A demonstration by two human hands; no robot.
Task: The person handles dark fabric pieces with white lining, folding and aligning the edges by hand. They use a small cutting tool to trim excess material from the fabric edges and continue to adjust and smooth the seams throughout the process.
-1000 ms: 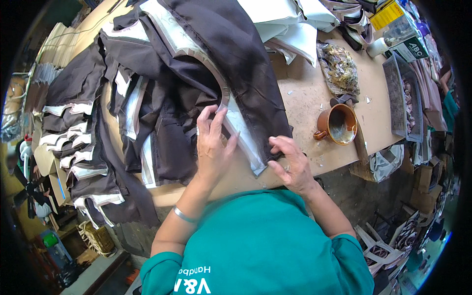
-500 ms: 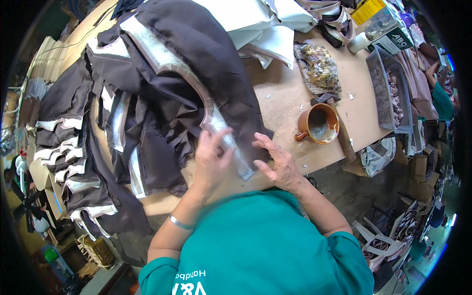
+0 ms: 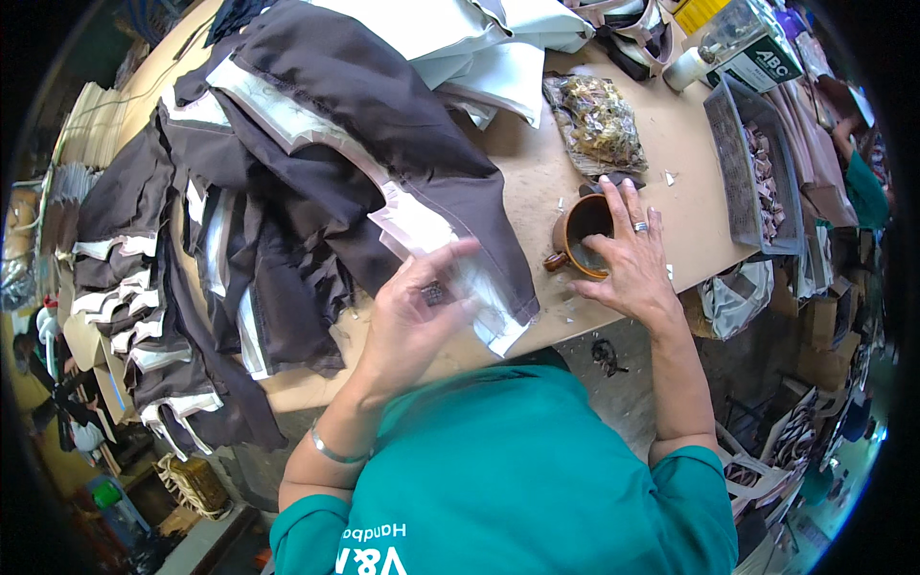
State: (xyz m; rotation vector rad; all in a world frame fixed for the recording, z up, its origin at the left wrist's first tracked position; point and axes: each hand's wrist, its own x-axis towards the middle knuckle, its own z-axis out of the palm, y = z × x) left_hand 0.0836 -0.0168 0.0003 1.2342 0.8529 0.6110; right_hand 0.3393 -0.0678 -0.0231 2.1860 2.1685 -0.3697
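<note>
Dark brown fabric lies over the left of the table, with a curved white and pale strip along its edge. My left hand, slightly blurred, is over the strip's near part with its fingers apart. Whether it touches the strip I cannot tell. My right hand is over a brown mug that stands on the table. One finger dips inside the mug while others stretch over its far side. The mug's contents are partly hidden by this hand.
Beyond the mug lies a clear bag of scraps. A grey basket with small pieces stands at the table's right. White sheets lie at the back. More brown pieces with white edges hang over the left edge.
My right hand has moved right, from beside the fabric to the mug, and a finger now dips in. My left hand has stayed near the strip, whose inner edge now stands up more.
</note>
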